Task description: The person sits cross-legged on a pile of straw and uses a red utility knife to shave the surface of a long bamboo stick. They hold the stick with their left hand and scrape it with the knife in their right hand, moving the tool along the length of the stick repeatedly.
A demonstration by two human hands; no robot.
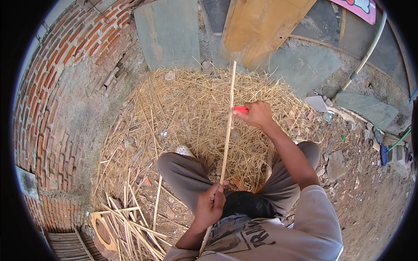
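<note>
Your left hand point(210, 203) grips the bamboo strip point(227, 126) at 6 o'clock. Your right hand point(257, 114) holds a red-handled knife point(241, 109) against it mid-length. Shavings point(196, 108) piled ahead; upper half apparently unshaved.

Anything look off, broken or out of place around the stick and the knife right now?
Nothing stands out. The left hand grips the long bamboo strip near its lower end, and the right hand holds a red-handled knife against it. The strip looks whole and nearly straight. The pile of shavings and loose cut strips lie scattered on the ground.
</note>
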